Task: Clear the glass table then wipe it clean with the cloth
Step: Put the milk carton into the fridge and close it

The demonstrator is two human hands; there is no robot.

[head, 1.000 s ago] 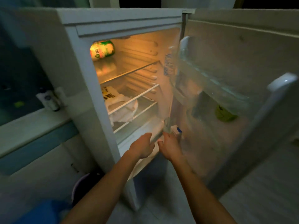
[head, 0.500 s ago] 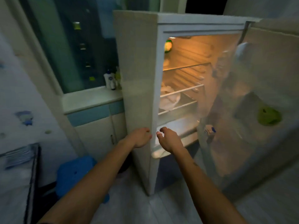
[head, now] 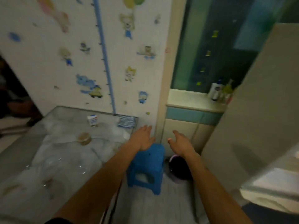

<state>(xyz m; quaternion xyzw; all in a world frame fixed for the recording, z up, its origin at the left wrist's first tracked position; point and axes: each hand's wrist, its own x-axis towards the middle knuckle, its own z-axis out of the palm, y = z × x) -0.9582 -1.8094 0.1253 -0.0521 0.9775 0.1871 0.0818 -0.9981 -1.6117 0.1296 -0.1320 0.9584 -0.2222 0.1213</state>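
Observation:
The glass table (head: pixel 22 152) fills the lower left. On it stand a small white and blue carton (head: pixel 92 120) near the far edge and a round brown-lidded jar (head: pixel 84 138) in the middle. A blue-and-white striped cloth (head: pixel 126 121) lies folded at the far right corner. My left hand (head: pixel 143 138) hovers with relaxed straight fingers just right of that corner, holding nothing. My right hand (head: pixel 180 143) is spread and empty, further right over the floor.
A blue plastic stool (head: pixel 148 165) stands on the floor beside the table, a dark round bin (head: pixel 179 169) next to it. The white fridge side (head: pixel 252 120) rises at right. A low cabinet ledge (head: pixel 192 101) holds bottles (head: pixel 216 91). A sticker-covered wall backs the table.
My view has swung left from the open fridge to the glass table. Both empty hands have come away from the fridge shelf and now hang over the stool by the table corner.

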